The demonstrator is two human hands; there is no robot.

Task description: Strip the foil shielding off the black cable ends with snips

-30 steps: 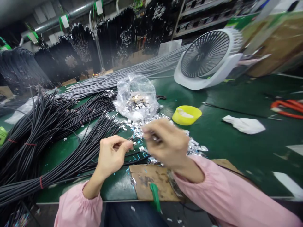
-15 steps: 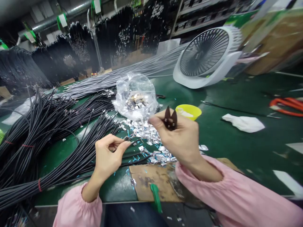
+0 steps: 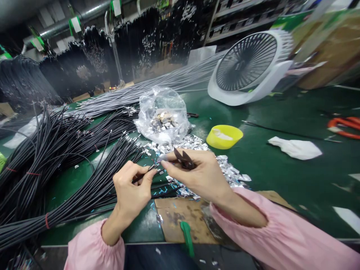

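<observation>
My left hand pinches a black cable close to its stripped end, between thumb and forefinger. Thin coloured wires stick out of that end. My right hand holds small dark wire cutters in its palm, their two blades apart and pointing up and left. The thumb and forefinger of this hand meet at the wire ends, touching or nearly touching them. Below and behind the hands lie silvery foil scraps and short blue wire bits. Bundled black cables fan out to the left.
A clear plastic bag of scraps and a yellow dish stand behind the hands. A white fan, a white cloth-like piece and orange-handled tool are to the right. Cardboard with a green strip lies at the front edge.
My right hand swung away to the right, bringing the cutters into clear sight, then came back left to the wire ends. My left hand stays nearly in place with the cable.
</observation>
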